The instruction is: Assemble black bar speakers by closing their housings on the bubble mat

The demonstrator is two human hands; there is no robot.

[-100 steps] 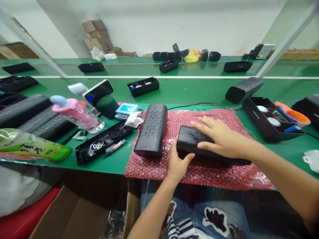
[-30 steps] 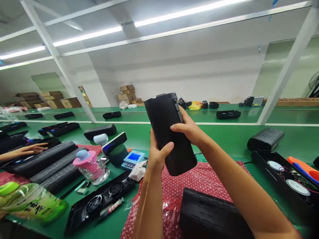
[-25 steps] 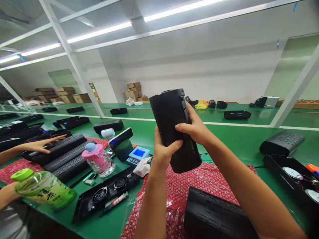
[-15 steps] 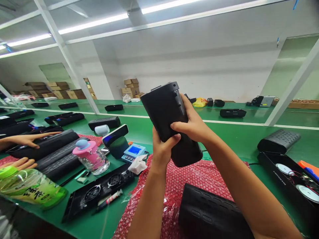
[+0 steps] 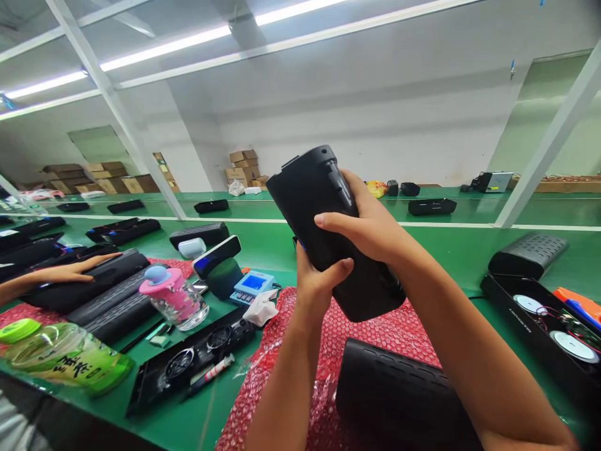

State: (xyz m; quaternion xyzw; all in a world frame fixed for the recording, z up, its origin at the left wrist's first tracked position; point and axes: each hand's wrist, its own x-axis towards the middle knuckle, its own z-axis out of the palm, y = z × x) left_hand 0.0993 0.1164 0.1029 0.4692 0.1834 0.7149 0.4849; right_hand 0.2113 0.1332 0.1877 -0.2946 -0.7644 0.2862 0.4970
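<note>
A black speaker housing [image 5: 305, 207] with rounded edges is held up tilted in front of me, above red bubble wrap [image 5: 300, 376]. My left hand [image 5: 319, 282] grips its lower left side, thumb across the face. Wrapped round its right edge, my right hand [image 5: 370, 219] lies with the thumb flat on the same face. Fingers behind the housing are hidden. Small ports or buttons run along its upper right edge. Below, a second black housing [image 5: 399, 394] with slots rests on the wrap, partly behind my right forearm.
Left are a green-capped bottle [image 5: 70, 357], a pink cup [image 5: 171, 294], a black panel with round drivers [image 5: 197, 354], a marker [image 5: 209, 376] and a blue meter [image 5: 253, 285]. A co-worker's hand [image 5: 75, 272] touches a speaker. An opened speaker [image 5: 530, 326] lies right.
The housing has tilted slightly more and its lower end has shifted right; both hands still hold it. One of the co-worker's hands has left view near the bottle.
</note>
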